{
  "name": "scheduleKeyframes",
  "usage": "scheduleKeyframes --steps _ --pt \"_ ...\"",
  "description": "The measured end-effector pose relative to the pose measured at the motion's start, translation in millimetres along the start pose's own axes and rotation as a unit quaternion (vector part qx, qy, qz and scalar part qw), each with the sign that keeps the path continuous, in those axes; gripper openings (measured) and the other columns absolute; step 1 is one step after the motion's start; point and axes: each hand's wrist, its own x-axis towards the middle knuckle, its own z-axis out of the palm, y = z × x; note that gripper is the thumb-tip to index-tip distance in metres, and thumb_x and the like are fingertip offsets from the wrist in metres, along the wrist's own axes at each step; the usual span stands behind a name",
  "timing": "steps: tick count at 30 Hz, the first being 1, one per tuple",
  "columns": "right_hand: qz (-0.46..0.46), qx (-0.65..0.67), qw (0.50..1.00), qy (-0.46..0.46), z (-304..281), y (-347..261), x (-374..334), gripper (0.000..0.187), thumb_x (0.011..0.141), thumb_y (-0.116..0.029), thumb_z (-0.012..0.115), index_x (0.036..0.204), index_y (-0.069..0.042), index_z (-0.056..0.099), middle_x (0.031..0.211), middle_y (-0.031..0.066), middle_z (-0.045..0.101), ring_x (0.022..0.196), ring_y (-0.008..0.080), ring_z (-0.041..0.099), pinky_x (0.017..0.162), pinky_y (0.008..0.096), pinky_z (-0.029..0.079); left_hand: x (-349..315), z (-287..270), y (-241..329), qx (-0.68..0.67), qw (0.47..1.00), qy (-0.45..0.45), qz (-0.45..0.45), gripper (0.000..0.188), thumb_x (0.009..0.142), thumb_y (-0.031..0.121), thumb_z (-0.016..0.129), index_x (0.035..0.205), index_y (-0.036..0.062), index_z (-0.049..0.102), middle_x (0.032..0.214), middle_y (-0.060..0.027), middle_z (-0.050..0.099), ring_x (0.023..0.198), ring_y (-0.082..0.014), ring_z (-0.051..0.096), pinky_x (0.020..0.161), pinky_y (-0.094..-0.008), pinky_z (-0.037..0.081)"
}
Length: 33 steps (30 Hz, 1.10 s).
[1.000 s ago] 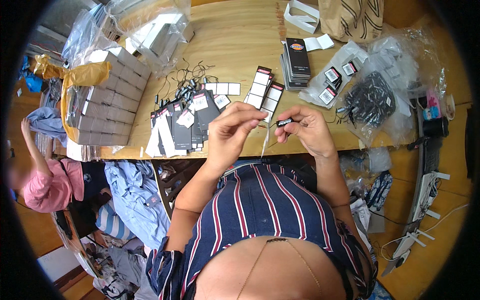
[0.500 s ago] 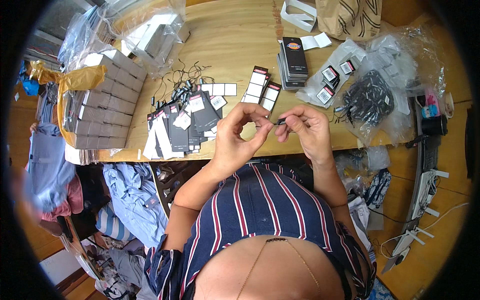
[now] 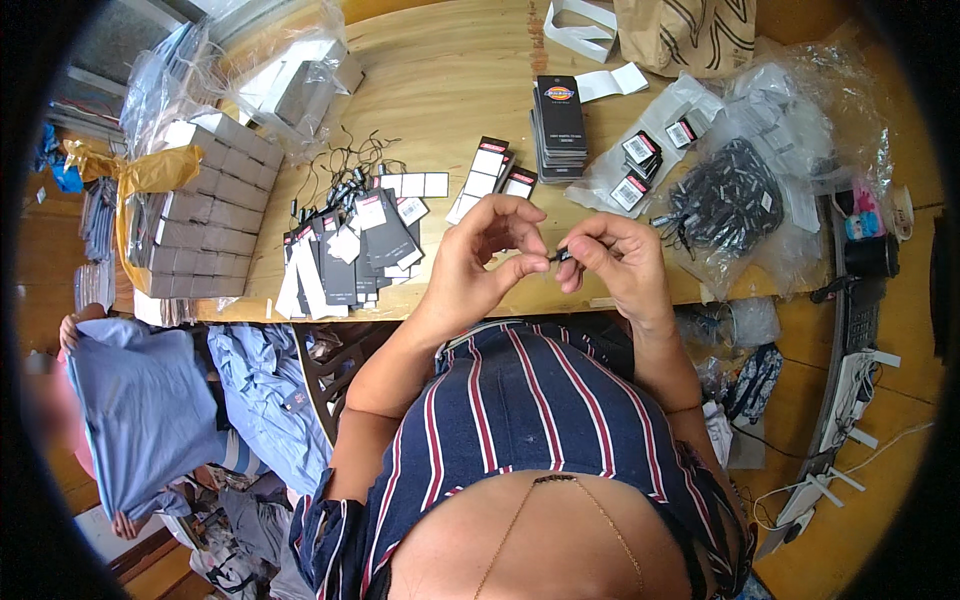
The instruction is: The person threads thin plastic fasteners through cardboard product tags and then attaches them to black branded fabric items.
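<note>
Above the table's near edge, both hands meet in front of me. My right hand [image 3: 622, 262] pinches a small black hang-tag string fastener [image 3: 562, 255] between thumb and fingertips. Curled in, my left hand [image 3: 490, 255] has its thumb and fingertips closed at the fastener's left end; what they grip is too small to make out. Left of my hands lies a fanned pile of black and white hang tags [image 3: 365, 250], with black strings [image 3: 345, 180] spreading from its far side. A few labelled tags [image 3: 485, 175] lie just beyond my left hand.
A stack of black hang tags [image 3: 559, 130] stands beyond my hands. To the right, a bundle of black string fasteners [image 3: 735, 195] lies on clear plastic, near small barcode labels [image 3: 640, 148]. White boxes [image 3: 215, 205] are piled left. At far left, another person holds a blue garment [image 3: 150, 410].
The view has shifted slightly, so the table things appear further left. My hands remain together at the fastener. The other person's blue garment has been spread out lower and wider.
</note>
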Motion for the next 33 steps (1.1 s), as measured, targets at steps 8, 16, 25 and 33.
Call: scheduleKeyframes --steps 8,16,25,33 --pt "0.044 0.028 0.998 -0.03 -23.4 -9.3 -9.6 0.014 0.081 -0.011 0.053 0.081 0.003 0.055 0.062 0.0066 0.057 0.05 0.0085 0.053 0.046 0.018 0.043 12.3 28.0 -11.6 -0.055 0.998 -0.02 -0.026 0.032 0.067 -0.005 0.062 0.096 -0.0013 0.047 0.082 -0.0066 0.054 0.077 -0.0122 0.054 0.068 -0.0234 0.045" --pt "0.042 -0.018 0.999 -0.019 -44.7 -9.8 -19.0 0.011 0.08 -0.008 0.054 0.082 0.003 0.056 0.063 0.0057 0.056 0.05 0.0062 0.05 0.046 0.0174 0.042 4.8 57.9 -21.4 -0.015 0.999 0.01 -0.044 0.023 0.075 -0.004 0.054 0.097 -0.0033 0.047 0.086 -0.0075 0.054 0.08 -0.012 0.053 0.071 -0.0229 0.044" --pt "0.08 -0.134 0.987 -0.05 -62.8 -2.5 -10.7 0.016 0.076 -0.007 0.057 0.09 0.0 0.053 0.065 0.0038 0.058 0.051 0.006 0.049 0.047 0.0196 0.039 -28.3 -1.5 -20.1 0.201 0.94 0.256 -0.103 0.013 0.075 0.002 0.054 0.087 0.0009 0.059 0.071 -0.0041 0.06 0.049 -0.0028 0.043 0.044 -0.0163 0.033" --pt "0.084 -0.457 0.852 0.239 -171.4 16.6 12.7 0.019 0.077 -0.006 0.055 0.095 -0.003 0.057 0.08 0.0101 0.062 0.067 0.0142 0.058 0.061 0.0239 0.045 -19.9 -204.4 -96.6 0.295 0.878 0.366 -0.092 0.022 0.076 0.007 0.057 0.097 -0.0003 0.054 0.077 -0.0069 0.06 0.065 -0.0122 0.056 0.062 -0.0187 0.043"
